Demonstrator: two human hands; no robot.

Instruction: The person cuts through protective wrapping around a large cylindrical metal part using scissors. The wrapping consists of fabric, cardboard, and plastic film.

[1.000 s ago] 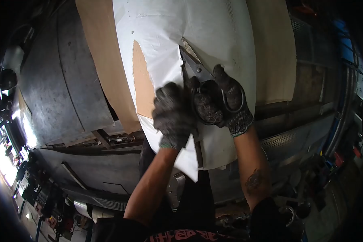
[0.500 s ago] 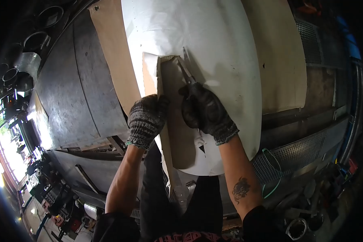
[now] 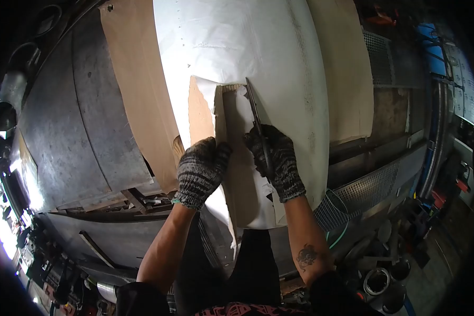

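At centre, left hand (image 3: pixel 203 171) grips torn flap (image 3: pixel 201 117); right hand (image 3: pixel 278 160) holds scissors (image 3: pixel 254 107), seemingly closed; hard tugging could rip it.

The sheet (image 3: pixel 292 63) is lying beneath the left grip (image 3: pixel 203 171) and right grip (image 3: pixel 278 163). Shears (image 3: pixel 254 108) are pointing ahead from the right grip; a flap (image 3: pixel 203 116) is extending ahead of the left. Metal plates (image 3: pixel 92 113) are lying left of both grips, a perforated strip (image 3: pixel 371 187) to their right.
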